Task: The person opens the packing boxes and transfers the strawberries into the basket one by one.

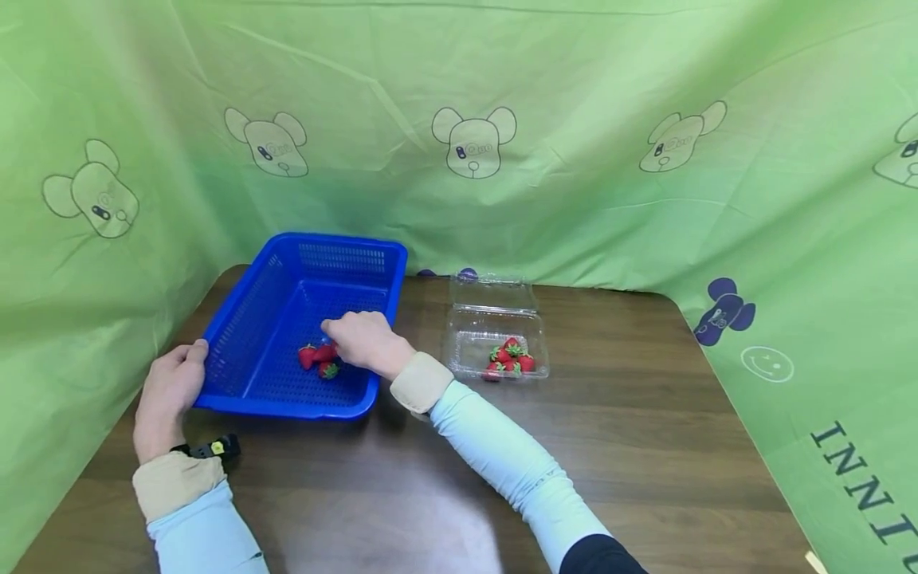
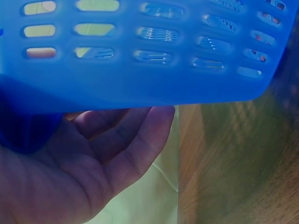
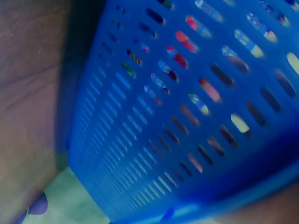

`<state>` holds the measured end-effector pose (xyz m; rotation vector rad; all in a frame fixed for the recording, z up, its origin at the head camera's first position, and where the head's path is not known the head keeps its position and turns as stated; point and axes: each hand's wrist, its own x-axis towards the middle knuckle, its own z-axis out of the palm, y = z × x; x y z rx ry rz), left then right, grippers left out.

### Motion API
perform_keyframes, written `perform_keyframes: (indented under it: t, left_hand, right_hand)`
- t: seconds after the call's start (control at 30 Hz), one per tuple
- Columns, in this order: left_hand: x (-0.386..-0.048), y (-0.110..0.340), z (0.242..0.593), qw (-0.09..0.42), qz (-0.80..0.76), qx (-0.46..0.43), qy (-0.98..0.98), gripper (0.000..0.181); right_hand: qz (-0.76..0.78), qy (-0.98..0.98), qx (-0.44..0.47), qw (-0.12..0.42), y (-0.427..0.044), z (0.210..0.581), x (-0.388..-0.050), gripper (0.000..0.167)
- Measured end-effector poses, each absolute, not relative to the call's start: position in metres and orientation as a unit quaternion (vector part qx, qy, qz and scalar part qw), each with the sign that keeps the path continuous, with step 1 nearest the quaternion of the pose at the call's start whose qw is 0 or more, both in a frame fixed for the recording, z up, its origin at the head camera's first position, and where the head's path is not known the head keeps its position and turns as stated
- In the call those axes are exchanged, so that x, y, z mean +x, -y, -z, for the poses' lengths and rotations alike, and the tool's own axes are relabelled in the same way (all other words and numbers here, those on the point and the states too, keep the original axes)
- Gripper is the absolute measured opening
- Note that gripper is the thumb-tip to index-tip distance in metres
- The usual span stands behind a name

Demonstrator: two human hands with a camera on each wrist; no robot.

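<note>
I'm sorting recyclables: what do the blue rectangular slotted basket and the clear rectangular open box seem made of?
The blue rectangular slotted basket seems moulded plastic, slightly glossy: regular slots pierce its smooth walls. The clear rectangular open box is probably thin, shiny plastic: the brown tabletop shows through, and its edges glint. Which plastics, I cannot tell.

Head view bright, glare on tabletop [image 1: 437, 510]; wrist views dimmer, right blurry.
</note>
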<state>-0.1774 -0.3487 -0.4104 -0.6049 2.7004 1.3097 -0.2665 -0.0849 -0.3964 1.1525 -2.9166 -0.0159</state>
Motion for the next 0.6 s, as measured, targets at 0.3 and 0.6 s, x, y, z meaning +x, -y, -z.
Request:
perform_keyframes:
  t: [0.3, 0.6]
  left_hand:
    - [-0.1783, 0.3451, 0.4158, 0.039, -0.432, -0.198, -0.879, 0.074]
    - [-0.1796, 0.3469, 0.4143, 0.037, -0.434, -0.192, -0.879, 0.074]
  right_hand:
    - [0.072, 0.93, 0.36, -0.031, 0.0903, 0.4035, -0.2572, 0.008]
    - [0.064, 0.932, 0.355, -0.024, 0.0936, 0.4056, -0.2571, 0.008]
